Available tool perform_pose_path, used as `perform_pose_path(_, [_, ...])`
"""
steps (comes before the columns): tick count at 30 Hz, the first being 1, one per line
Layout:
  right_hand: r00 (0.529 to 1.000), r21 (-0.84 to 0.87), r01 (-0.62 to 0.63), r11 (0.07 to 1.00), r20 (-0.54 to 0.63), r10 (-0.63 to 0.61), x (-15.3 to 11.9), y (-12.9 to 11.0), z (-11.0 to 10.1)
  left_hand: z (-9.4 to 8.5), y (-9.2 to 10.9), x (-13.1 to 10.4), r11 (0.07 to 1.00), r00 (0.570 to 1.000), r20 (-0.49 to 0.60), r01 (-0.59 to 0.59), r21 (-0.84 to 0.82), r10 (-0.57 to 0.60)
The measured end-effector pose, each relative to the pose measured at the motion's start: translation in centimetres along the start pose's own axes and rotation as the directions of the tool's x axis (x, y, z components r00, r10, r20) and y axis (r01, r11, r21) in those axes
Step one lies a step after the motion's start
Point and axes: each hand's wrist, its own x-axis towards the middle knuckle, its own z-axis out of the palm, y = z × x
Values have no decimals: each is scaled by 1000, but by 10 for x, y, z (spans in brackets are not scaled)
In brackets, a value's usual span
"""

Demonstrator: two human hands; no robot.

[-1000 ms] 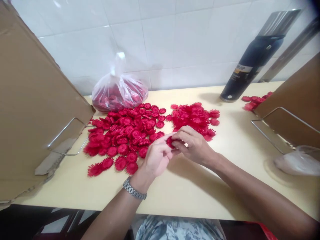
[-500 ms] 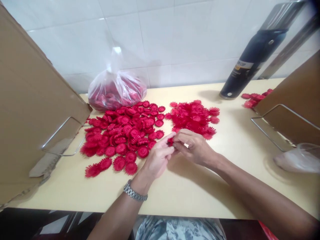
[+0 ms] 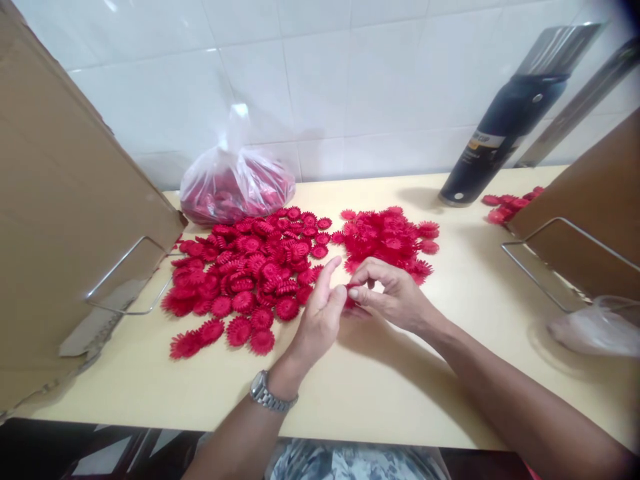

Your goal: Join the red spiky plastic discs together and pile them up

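Note:
Between my two hands, over the middle of the table, is a small red toothed piece [image 3: 351, 298], partly hidden by fingers. My right hand [image 3: 389, 293] pinches it between thumb and fingers. My left hand [image 3: 321, 312] steadies its other side with the thumb, while the index finger points up and away. To the left spreads a large pile of thick red toothed discs [image 3: 255, 267]. Behind my right hand lies a second pile of flatter red toothed pieces [image 3: 385, 237]. A metal watch is on my left wrist.
A tied clear bag [image 3: 237, 190] of red pieces stands by the tiled wall. A dark bottle [image 3: 500, 140] is at the back right. Cardboard boxes [image 3: 65, 200] with wire loops flank both sides. Near the right one lie a plastic bag [image 3: 595, 330] and more red pieces [image 3: 507, 207].
My left index finger has lifted away from the red piece and straightened. The red piece has shifted slightly right and down. The view has tilted a little upward.

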Motion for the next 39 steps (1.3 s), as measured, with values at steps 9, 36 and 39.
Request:
perform_pose_path(9, [997,-148,52,988,62,-43,-3,1,3,3,-1,3,999,1000,19,-23,30,23])
perform_pose_path(36, [902,-511,238,826,-200,-383,-5,10,12,8,-2,5,998,987,-161,16,-63,-26])
perform_pose_path(39, [810,-645,306,701,-210,-547,-6,13,14,7,-3,5,1000,974,-229,-4,-7,2])
